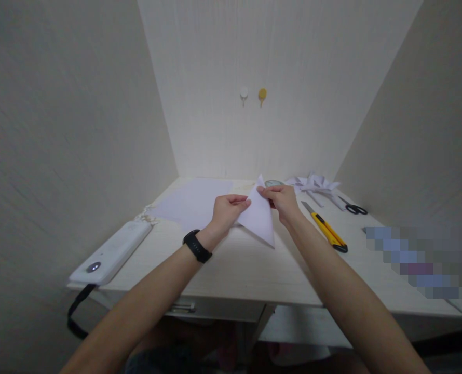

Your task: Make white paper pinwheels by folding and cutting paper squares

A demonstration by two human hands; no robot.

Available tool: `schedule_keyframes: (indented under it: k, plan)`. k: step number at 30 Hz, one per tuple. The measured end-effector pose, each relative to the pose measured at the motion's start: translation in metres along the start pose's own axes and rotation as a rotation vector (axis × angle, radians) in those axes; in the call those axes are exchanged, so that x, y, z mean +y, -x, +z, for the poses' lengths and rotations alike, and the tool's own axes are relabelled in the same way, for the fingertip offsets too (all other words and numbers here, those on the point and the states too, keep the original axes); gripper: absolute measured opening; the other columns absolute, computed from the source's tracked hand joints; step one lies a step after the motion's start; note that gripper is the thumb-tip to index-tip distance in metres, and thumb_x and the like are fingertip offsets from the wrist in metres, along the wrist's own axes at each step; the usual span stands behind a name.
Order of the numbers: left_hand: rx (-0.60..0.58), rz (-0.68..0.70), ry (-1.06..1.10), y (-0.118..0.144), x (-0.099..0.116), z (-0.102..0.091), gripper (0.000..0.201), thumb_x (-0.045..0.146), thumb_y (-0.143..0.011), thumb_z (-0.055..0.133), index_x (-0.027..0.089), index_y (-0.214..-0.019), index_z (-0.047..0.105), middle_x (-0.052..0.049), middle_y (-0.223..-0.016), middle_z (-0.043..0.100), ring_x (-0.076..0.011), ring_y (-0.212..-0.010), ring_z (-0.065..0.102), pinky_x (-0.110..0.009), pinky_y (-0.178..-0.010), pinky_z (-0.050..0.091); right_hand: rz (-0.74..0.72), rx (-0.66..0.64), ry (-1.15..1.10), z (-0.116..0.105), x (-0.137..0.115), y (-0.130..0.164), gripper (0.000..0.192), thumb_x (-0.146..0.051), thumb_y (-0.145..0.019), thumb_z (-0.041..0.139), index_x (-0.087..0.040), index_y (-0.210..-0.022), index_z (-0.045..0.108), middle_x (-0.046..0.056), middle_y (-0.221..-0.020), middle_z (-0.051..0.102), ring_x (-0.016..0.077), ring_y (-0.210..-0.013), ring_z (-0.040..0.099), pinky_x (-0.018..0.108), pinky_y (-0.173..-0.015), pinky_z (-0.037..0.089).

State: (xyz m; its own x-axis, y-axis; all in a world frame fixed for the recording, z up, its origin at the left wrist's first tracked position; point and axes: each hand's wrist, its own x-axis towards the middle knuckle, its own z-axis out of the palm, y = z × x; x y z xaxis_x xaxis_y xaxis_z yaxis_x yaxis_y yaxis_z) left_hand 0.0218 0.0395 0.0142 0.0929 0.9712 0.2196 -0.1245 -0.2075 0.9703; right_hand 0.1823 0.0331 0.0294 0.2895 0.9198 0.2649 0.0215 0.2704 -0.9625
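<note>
Now pinching the folded white paper from both sides — left hand clamped on the left edge, thumb on top and fingers curled beneath; right hand nipping the upper tip between thumb and forefinger. Held just above the desk, not lying flat on it. Long axis running from the upper tip down and to the right, ending in a sharp free point that hangs unsupported toward the near edge. Both hands bunched at the upper end, almost touching, right a shade higher and nearer the tip, left nearer the flank. Beyond the left hand, a flat sheet of paper; off to the right, well apart — a yellow utility knife, scissors and a folded paper shape. White power strip at far left.
</note>
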Motion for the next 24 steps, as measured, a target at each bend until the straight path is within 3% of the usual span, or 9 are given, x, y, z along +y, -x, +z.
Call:
schedule_keyframes:
  k: [9, 12, 15, 24]
  plan:
    - [-0.092, -0.088, 0.089, 0.0036, 0.0045, 0.0013, 0.028, 0.025, -0.056, 0.086, 0.011, -0.078, 0.074, -0.009, -0.073, 0.072, -0.0120, -0.056, 0.057, -0.024, -0.050, 0.043, -0.068, 0.090, -0.031, 0.0010, -0.0043, 0.0025, 0.035, -0.047, -0.056, 0.080, -0.016, -0.050, 0.063, -0.004, -0.045, 0.046, 0.0080, -0.043, 0.034, 0.025, -0.041, 0.025]
    - [-0.065, -0.072, 0.093, 0.0027, 0.0036, 0.0000, 0.027, 0.025, -0.058, 0.085, 0.011, -0.079, 0.074, -0.010, -0.076, 0.073, -0.0131, -0.059, 0.059, -0.026, -0.054, 0.046, -0.032, 0.030, 0.025, 0.0000, -0.0075, 0.0043, 0.040, -0.051, -0.057, 0.079, -0.017, -0.048, 0.060, -0.005, -0.043, 0.043, 0.0074, -0.041, 0.032, 0.024, -0.040, 0.024]
    - [-0.037, -0.063, 0.085, -0.0002, 0.0019, -0.0021, 0.026, 0.023, -0.059, 0.084, 0.011, -0.079, 0.074, -0.010, -0.077, 0.072, -0.0145, -0.062, 0.061, -0.028, -0.058, 0.048, 0.051, -0.054, 0.084, -0.0018, -0.0084, 0.0043, 0.041, -0.050, -0.050, 0.083, -0.016, -0.049, 0.061, -0.004, -0.044, 0.047, 0.0084, -0.041, 0.038, 0.024, -0.040, 0.030]
    - [-0.007, -0.070, 0.122, -0.0044, 0.0017, -0.0050, 0.025, 0.019, -0.058, 0.085, 0.010, -0.078, 0.073, -0.010, -0.078, 0.071, -0.0142, -0.062, 0.061, -0.030, -0.062, 0.050, 0.181, -0.094, 0.021, -0.0028, -0.0020, 0.0008, 0.041, -0.049, -0.046, 0.087, -0.017, -0.052, 0.063, 0.003, -0.056, 0.062, 0.0143, -0.049, 0.055, 0.026, -0.043, 0.043]
